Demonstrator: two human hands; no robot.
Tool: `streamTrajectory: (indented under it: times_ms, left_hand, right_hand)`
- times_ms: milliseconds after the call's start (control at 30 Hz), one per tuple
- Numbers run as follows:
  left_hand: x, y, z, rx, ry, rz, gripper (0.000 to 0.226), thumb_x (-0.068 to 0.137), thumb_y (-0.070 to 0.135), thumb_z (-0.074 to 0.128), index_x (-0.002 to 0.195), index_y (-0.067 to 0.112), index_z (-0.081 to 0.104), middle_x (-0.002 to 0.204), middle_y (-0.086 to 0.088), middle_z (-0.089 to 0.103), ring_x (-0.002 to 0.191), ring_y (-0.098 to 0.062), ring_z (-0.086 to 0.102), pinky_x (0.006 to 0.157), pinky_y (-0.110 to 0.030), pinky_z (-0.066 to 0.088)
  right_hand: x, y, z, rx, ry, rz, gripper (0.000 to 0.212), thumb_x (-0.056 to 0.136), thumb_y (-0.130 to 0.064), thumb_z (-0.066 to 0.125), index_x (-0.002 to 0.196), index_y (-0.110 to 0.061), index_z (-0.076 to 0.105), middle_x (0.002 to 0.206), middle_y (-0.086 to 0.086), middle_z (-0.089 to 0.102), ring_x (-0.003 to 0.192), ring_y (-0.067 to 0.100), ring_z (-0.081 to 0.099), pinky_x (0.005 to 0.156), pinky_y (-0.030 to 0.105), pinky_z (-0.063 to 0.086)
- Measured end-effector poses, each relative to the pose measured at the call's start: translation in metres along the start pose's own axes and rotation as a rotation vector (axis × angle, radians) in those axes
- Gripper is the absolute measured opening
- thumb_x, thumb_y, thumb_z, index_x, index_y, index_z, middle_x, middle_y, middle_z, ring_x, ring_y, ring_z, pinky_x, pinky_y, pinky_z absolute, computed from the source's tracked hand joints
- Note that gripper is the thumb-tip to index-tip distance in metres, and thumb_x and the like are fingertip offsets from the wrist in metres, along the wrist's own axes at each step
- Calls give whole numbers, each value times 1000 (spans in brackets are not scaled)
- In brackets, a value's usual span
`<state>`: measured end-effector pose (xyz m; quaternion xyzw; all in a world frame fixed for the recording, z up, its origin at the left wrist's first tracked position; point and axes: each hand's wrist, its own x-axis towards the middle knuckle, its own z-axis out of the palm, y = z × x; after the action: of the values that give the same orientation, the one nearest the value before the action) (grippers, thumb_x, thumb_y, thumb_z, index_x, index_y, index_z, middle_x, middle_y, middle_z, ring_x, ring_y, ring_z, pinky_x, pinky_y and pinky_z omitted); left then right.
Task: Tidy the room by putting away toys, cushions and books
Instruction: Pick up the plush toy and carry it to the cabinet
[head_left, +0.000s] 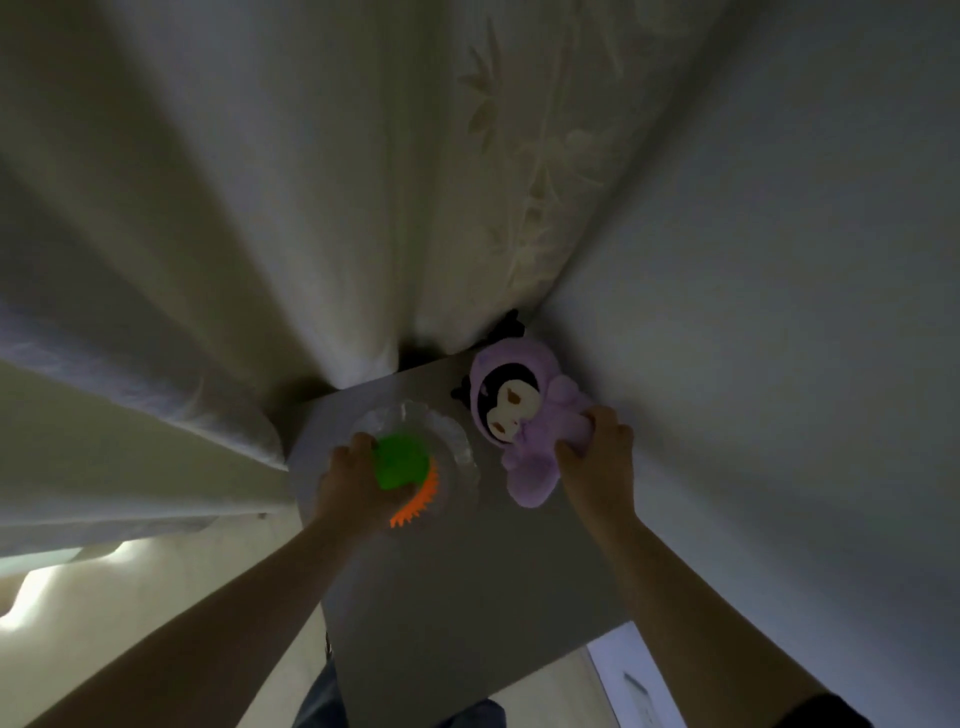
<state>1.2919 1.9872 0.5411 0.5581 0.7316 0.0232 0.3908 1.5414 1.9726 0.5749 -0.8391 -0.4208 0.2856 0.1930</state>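
- Dim corner shot: small grey table (467, 597) wedged between pale curtains (234, 208) on the left and a plain wall (779, 260) on the right.
- Left hand (353, 483) is over a clear glass dish (457, 436) at the table's far left, fingers curled around a green spiky toy (400, 460) sitting in the dish.
- An orange spiky toy (415, 504) lies in the same dish, just beside the green one, partly under the left hand's edge.
- Right hand (597, 457) is clamped on the body of a purple plush doll (519, 415), thumb on one side, fingers on the other.
- Plush lies on the table's far right, head towards the corner, face up, close to the wall.
- Dish and plush are near each other but apart.
- Both forearms reach in from the bottom of the view.
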Motion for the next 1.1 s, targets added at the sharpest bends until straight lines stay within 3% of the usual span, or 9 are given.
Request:
streamTrajectory:
  times_ms: [167,400,533,667,767,833,967,1100]
  left_hand:
    - [19,-8,9,3,23,-11,72,67,33,83,123,10,44,115,-17,48,104,-42,55,85,-43,46]
    - [28,-15,23,29,-33,-40,71,68,13,81,128,3,45,124,-21,49,109,-43,53,87,-44,46]
    - [31,-10,18,42,-52,-10,76,70,20,82,133,0,45,132,-20,49,120,-36,48,95,-38,42]
    - [20,-3,14,14,-22,-6,73,77,19,77,138,4,42,140,-19,41,127,-34,42,102,-36,36]
    - [5,-2,6,-13,-8,-3,65,80,21,74,136,6,44,139,-17,43,127,-31,42,100,-33,35]
    - [-10,-2,2,-45,9,7,60,80,21,74,133,8,48,137,-15,47,124,-29,46,97,-30,36]
    - [-46,1,-8,-154,73,6,53,80,18,74,128,9,53,128,-13,55,109,-28,57,88,-31,43]
    - [-87,-3,-16,-245,157,7,48,79,18,75,122,9,57,119,-11,61,102,-28,60,88,-35,49]
  right_hand:
    - [18,13,17,84,-7,66,40,79,-1,64,116,-1,49,111,22,56,92,36,58,69,31,42]
    - [10,21,28,125,-56,94,53,78,-4,61,129,-7,46,118,19,57,98,34,59,79,40,52]
    - [4,21,22,100,-80,78,62,83,-9,64,139,-9,38,132,17,47,111,34,55,88,42,51]
    - [-9,21,14,129,-36,28,61,81,-14,65,137,-11,43,129,15,48,112,31,55,91,48,51]
    - [-25,14,8,150,-41,-10,58,83,-15,67,136,-10,45,130,12,49,118,27,51,98,46,47]
    - [-35,9,3,164,-49,-73,51,83,-15,68,130,-10,48,125,11,52,115,26,51,96,42,46]
    - [-52,-2,-4,199,-93,-163,28,84,-10,66,109,-9,54,104,5,56,96,22,56,73,18,41]
    - [-72,-16,-11,183,-159,-237,33,85,-10,66,115,-1,56,105,13,61,95,25,58,71,22,37]
